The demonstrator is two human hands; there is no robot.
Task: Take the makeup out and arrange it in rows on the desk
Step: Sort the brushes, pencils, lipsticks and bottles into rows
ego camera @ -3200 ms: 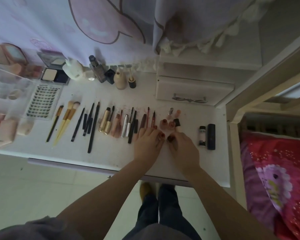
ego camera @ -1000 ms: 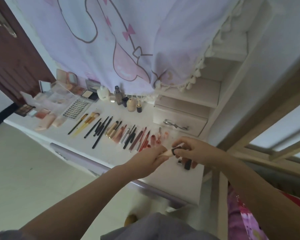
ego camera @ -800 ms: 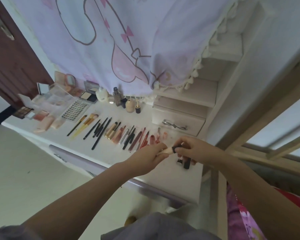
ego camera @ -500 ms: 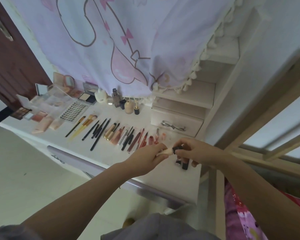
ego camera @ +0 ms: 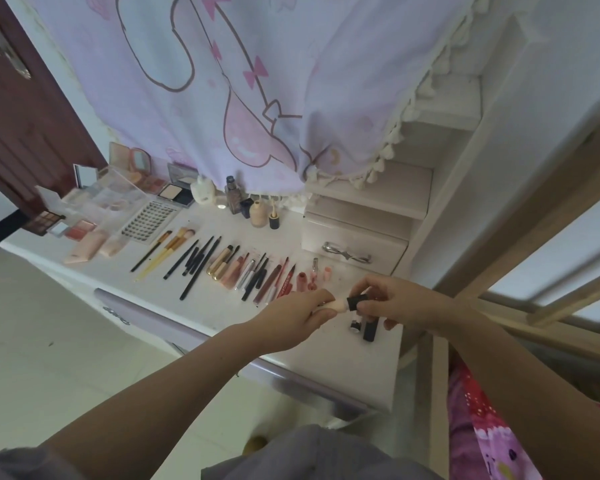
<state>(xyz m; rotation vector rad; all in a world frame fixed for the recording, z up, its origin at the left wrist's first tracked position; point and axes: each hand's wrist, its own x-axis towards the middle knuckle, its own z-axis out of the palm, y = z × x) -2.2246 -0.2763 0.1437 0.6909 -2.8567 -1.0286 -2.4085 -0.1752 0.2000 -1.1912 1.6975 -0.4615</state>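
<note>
Since the frame three seconds back, both my hands have come up off the desk (ego camera: 222, 317) and now hold one small cosmetic tube (ego camera: 343, 304) between them, above the right end of the row. My left hand (ego camera: 291, 320) pinches the pale peach body with fingertips curled round it; my right hand (ego camera: 392, 299) pinches the black cap (ego camera: 355, 302) between thumb and forefinger. No gap shows between cap and body, so I cannot tell whether it is fully seated.

Assessment: the tube looks light, rigid plastic, smooth and likely slippery, and short enough to roll once laid down. The best hold is at mid-body, not the cap, which could pull free.

The row of pencils and lip products (ego camera: 257, 275) lies just left of my hands, with brushes (ego camera: 167, 247) further left. A black lipstick (ego camera: 370, 330) and a smaller tube (ego camera: 355, 325) lie on the desk beneath my right hand. Placement belongs in the open space between them and the pink lip tubes (ego camera: 302, 281).
</note>
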